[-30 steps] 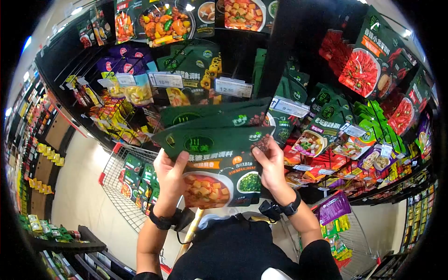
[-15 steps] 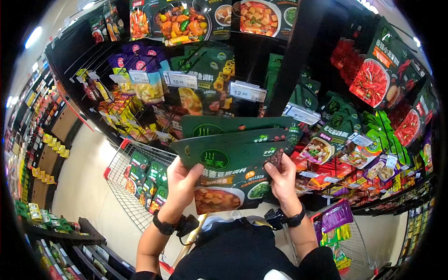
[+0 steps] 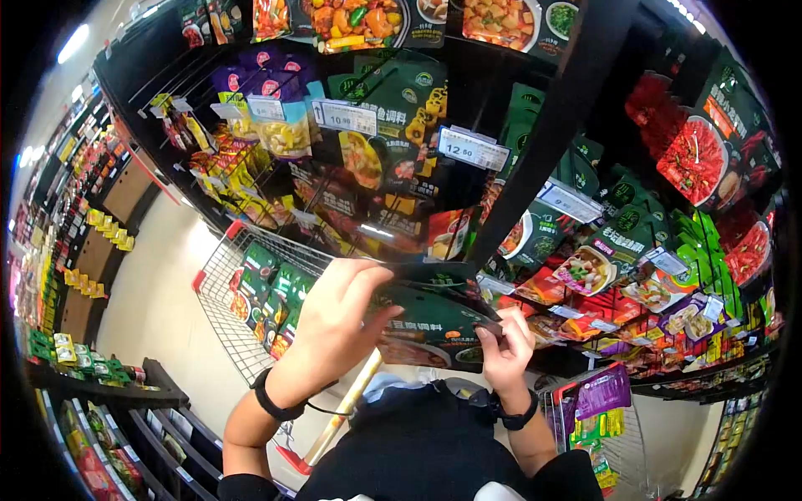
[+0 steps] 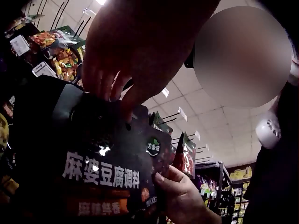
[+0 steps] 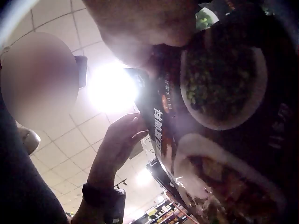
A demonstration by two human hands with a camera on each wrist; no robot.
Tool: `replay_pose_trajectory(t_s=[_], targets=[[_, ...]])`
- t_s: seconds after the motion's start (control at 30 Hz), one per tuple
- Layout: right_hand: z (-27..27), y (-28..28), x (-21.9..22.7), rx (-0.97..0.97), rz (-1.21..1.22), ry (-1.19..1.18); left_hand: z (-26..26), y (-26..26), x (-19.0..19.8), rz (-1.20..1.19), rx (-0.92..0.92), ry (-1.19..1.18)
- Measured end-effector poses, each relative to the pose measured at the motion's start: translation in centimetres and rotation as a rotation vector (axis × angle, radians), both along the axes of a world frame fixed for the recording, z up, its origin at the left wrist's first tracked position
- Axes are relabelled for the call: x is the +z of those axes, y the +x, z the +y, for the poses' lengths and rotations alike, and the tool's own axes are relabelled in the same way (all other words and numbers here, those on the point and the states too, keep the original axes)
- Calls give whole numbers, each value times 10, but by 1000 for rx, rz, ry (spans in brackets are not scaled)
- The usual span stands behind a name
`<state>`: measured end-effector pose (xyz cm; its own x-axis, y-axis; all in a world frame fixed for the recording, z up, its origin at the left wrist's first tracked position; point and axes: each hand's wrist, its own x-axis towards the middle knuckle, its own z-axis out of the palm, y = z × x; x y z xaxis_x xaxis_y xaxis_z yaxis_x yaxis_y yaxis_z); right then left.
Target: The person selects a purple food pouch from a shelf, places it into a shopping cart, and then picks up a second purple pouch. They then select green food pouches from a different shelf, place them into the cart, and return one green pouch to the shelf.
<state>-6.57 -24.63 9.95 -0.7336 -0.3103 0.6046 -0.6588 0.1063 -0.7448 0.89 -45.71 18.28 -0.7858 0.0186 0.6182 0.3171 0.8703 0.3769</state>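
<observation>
Dark green seasoning pouches [image 3: 430,321], one behind another, are held upright in front of the chest. My left hand [image 3: 334,321] grips their top edge near the left corner, its fingers over the top and the thumb on the front face. At the right edge, my right hand [image 3: 508,351] pinches the pouches between thumb and fingers. In the left wrist view, the front pouch [image 4: 103,175] shows white lettering, and its hanging hole is beside the left thumb. The pouch front [image 5: 219,88] fills much of the right wrist view, with pictured bowls of food.
Beyond the hands, a rack holds hanging pouches [image 3: 401,108] behind price tags [image 3: 474,150]. A wire shopping cart [image 3: 219,275] with green pouches inside stands at the left. Another cart [image 3: 639,426] at the right holds a purple packet [image 3: 603,391] and yellow-green packets.
My left hand has moved from the pouches' left side up to their top edge. The pouches are lower and tipped, showing less of their front. My right hand stays at the right edge.
</observation>
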Motion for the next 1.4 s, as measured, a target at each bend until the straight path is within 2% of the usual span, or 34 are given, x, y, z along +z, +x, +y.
replay_pose_trajectory(t_s=[0.1,0.23,0.47,0.6,0.7,0.83,0.97,1.07,1.27,1.3,1.4], targets=[[2,2,-5,-3,-3,-41,5,1,-2,18,18,109],[7,5,-3,13,64,3,0,-1,-2,-291,-72,-61],[11,2,-5,75,71,48,-13,-4,-1,-547,-159,205],[12,-2,-8,134,91,77,-17,-8,1,-749,-181,240],[15,-1,-7,184,61,124,-19,-9,4,-882,-193,161],[16,-1,-8,251,22,133,-23,-10,-1,-1092,-360,229],[17,2,-4,296,-7,198,-28,-10,-10,-1164,-551,390],[19,3,-7,339,-36,188,-28,-12,-11,-1246,-591,387],[19,4,-11,358,-72,170,-26,-7,-6,-961,-533,157],[19,4,-11,362,-68,186,-25,-7,-10,-848,-553,45],[20,5,-12,375,-60,208,-25,-11,-12,-972,-607,7]])
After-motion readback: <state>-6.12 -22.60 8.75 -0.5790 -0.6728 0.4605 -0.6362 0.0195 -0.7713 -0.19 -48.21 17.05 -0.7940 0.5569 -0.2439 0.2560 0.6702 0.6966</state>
